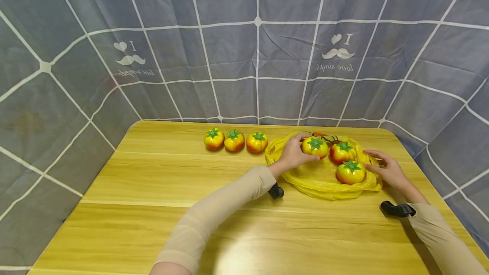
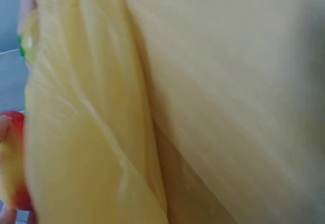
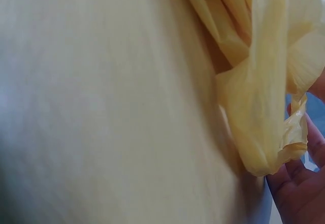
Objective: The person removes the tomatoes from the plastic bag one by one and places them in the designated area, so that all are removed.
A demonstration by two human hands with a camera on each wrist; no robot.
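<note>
My left hand point(image 1: 293, 152) grips a yellow-red toy tomato point(image 1: 315, 147) with a green leafy top, over the left part of a spread yellow plastic bag point(image 1: 305, 177). Two more tomatoes, one behind point(image 1: 342, 153) and one in front point(image 1: 351, 172), sit on the bag to its right. Along the bag's right edge, my right hand point(image 1: 390, 171) touches the plastic, its fingers extended and thumb apart. In the right wrist view, folds of the bag point(image 3: 259, 102) lie against the fingers point(image 3: 316, 142). Bag plastic point(image 2: 91, 112) covers much of the left wrist view.
Three similar tomatoes stand in a row left of the bag: a left one point(image 1: 214, 139), a middle one point(image 1: 234, 141) and a right one point(image 1: 257, 142). All rest on a wooden table point(image 1: 153, 190). A grey checked curtain point(image 1: 229, 54) hangs behind and at both sides.
</note>
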